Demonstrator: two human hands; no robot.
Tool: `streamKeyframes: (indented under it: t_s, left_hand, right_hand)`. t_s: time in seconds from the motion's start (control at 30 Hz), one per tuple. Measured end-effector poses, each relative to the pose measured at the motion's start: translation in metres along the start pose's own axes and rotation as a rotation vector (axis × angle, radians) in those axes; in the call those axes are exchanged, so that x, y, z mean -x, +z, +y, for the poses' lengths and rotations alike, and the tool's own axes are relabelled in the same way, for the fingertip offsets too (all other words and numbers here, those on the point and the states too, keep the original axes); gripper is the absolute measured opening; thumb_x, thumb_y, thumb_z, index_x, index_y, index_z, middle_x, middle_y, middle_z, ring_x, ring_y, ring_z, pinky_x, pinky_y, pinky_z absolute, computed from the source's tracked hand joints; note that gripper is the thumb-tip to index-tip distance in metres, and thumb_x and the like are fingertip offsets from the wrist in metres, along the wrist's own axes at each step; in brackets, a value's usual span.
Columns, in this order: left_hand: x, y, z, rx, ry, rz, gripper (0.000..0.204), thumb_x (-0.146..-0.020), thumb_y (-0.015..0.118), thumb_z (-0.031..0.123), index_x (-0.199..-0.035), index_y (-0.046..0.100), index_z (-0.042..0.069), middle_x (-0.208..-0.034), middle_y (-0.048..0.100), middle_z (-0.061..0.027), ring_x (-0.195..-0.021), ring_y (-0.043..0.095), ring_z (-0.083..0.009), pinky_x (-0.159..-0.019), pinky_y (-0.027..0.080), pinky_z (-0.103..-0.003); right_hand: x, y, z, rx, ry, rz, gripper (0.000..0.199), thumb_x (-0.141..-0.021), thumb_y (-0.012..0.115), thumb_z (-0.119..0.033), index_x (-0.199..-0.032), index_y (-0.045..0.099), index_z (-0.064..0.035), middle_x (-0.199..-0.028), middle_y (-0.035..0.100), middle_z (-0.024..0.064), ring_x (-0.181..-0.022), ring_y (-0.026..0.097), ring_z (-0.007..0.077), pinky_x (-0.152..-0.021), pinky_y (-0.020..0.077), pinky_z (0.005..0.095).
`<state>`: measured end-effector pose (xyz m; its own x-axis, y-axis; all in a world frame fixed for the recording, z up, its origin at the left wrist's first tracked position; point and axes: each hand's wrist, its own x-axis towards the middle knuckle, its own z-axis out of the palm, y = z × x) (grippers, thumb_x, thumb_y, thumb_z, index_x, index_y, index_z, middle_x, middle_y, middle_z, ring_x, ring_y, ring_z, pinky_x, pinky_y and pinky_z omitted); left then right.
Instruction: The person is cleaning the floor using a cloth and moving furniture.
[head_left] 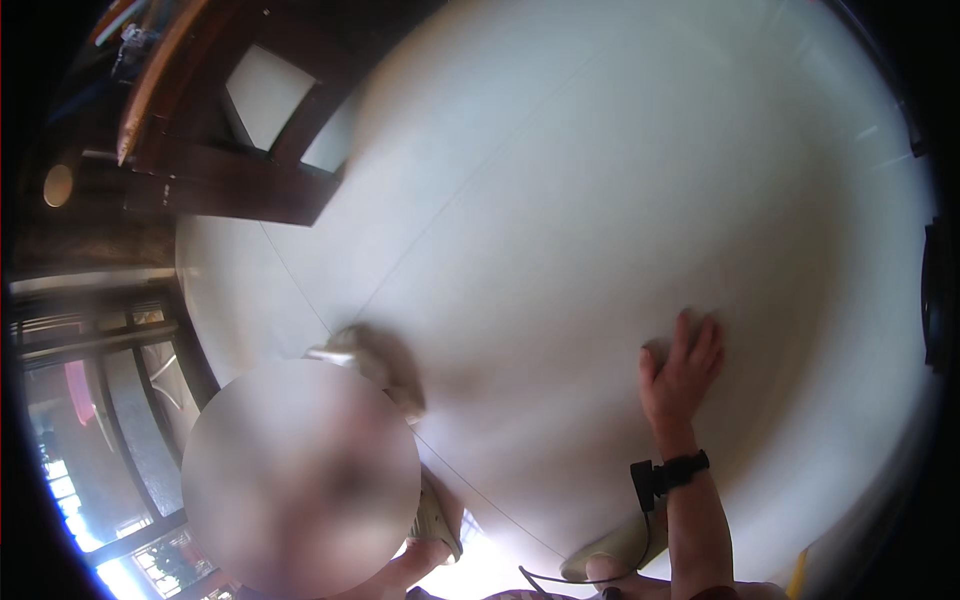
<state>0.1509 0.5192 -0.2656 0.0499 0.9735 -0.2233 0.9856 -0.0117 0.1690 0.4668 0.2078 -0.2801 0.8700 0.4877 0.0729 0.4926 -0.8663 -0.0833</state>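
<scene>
My right hand [683, 375] reaches out above the pale floor, its fingers spread and nothing in them. Around that wrist is a black strap [686, 469] with a small black box on it, and a thin dark cable [580, 578] hangs down from the box. My left hand does not show. Below my right arm lies a light-coloured sandal [610, 552] with a foot in it. Another sandal [434, 522] is further left, partly covered by a large blurred disc.
Smooth pale floor [560, 200] with thin joint lines fills most of the view. Dark wooden furniture [230, 190] stands at the upper left. At the left is a dark-framed glazed door or window [130, 420]. A pale shoe or slipper [345, 350] pokes out above the blurred disc.
</scene>
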Motion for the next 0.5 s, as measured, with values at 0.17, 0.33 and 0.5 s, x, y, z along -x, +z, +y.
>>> streamKeyframes:
  t_s: [0.17, 0.33, 0.5]
  left_hand:
    - [0.154, 0.049, 0.146, -0.035, 0.412, -0.265, 0.107, -0.049, 0.085, 0.03, -0.14, 0.031, 0.012, -0.135, 0.028, -0.0298, -0.121, 0.033, -0.0471, -0.1, 0.035, -0.049]
    - [0.241, 0.064, 0.28, 0.235, 0.933, -0.587, 0.087, -0.056, 0.075, 0.007, -0.134, 0.039, 0.014, -0.129, 0.042, -0.0176, -0.116, 0.044, -0.0392, -0.092, 0.043, -0.046]
    - [0.218, 0.073, 0.318, 0.827, 0.702, -1.176, 0.078, -0.064, 0.073, 0.01, -0.133, 0.038, 0.011, -0.119, 0.053, -0.0145, -0.11, 0.052, -0.0304, -0.09, 0.044, -0.042]
  right_hand:
    - [0.006, 0.005, 0.023, -0.181, 0.008, 0.081, 0.072, -0.083, 0.056, -0.045, -0.134, 0.035, 0.0006, -0.139, 0.027, 0.027, -0.128, 0.026, 0.0453, -0.104, 0.024, 0.0565]
    - [0.01, 0.034, 0.068, -0.966, 0.264, 0.227, 0.068, -0.089, 0.049, -0.043, -0.136, 0.031, 0.0016, -0.139, 0.028, 0.024, -0.13, 0.027, 0.0387, -0.106, 0.0247, 0.047]
    - [-0.026, -0.036, 0.105, -1.012, 0.312, 0.138, 0.064, -0.092, 0.047, -0.035, -0.141, 0.023, -0.0004, -0.139, 0.031, 0.0159, -0.127, 0.034, 0.0283, -0.103, 0.0306, 0.0406]
